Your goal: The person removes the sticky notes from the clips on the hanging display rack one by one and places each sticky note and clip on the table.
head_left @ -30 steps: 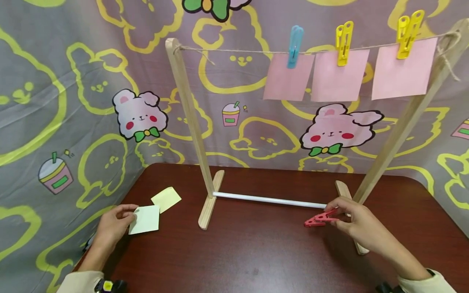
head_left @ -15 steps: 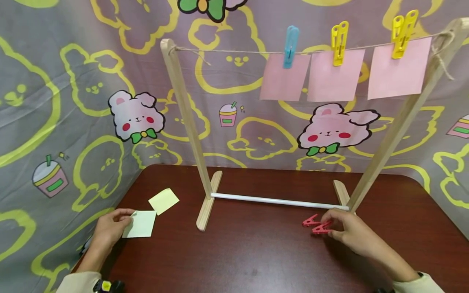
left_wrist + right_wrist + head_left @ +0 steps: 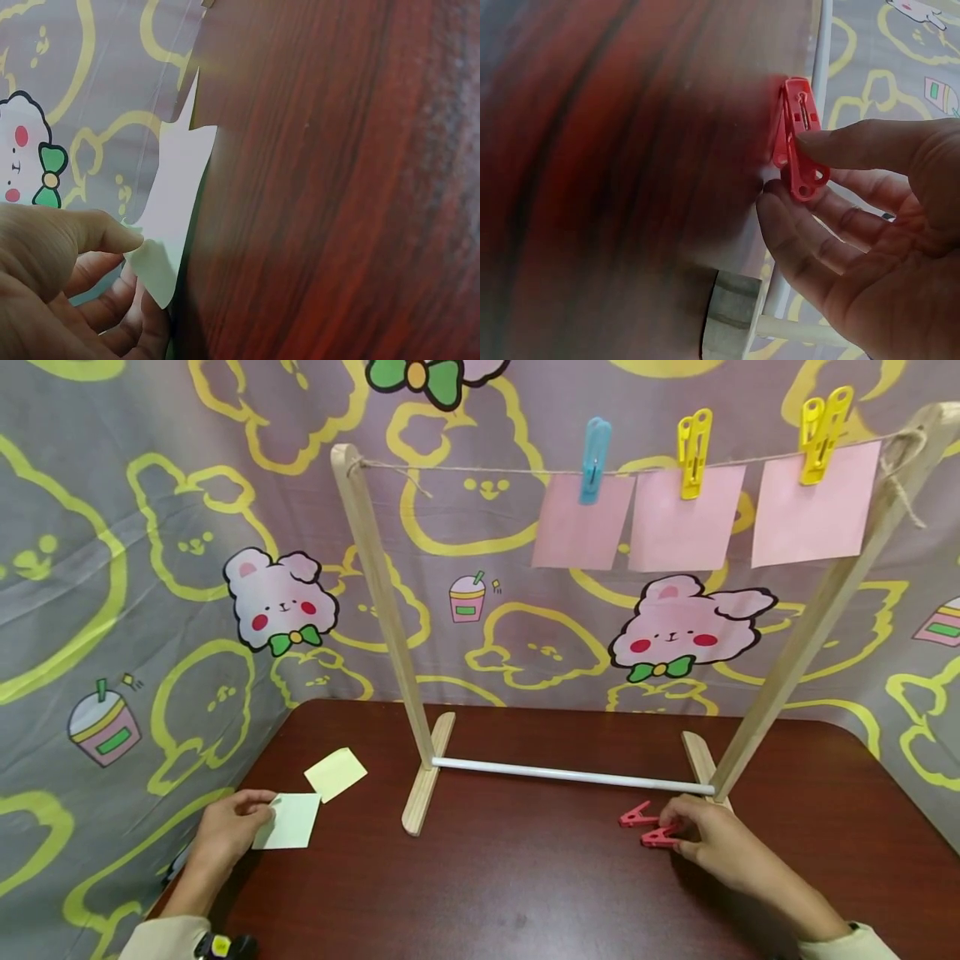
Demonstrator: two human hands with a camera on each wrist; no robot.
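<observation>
At the table's left edge, my left hand (image 3: 228,828) pinches a pale green sticky note (image 3: 288,822) by its left side. The left wrist view has the thumb pressing on the note (image 3: 176,187), whose near corner bends. On the right, my right hand (image 3: 712,839) has its thumb and fingers at the handle end of a red clothespin (image 3: 658,837). Seen from the right wrist, the thumb lies on the clothespin (image 3: 804,139) with fingertips behind it. A second red clothespin (image 3: 636,815) lies just beyond, partly hidden in the right wrist view.
A yellow sticky note (image 3: 335,774) touches the green one's corner. Behind stands a wooden frame (image 3: 382,585) with a white crossbar (image 3: 570,775). Three pink notes (image 3: 687,527) hang from its string by one blue clothespin (image 3: 595,460) and two yellow clothespins (image 3: 695,456).
The two red clothespins, overlapping at the right fingertips a second ago, now lie apart. The right hand has lowered slightly. The green note has shifted slightly left and down with the left hand.
</observation>
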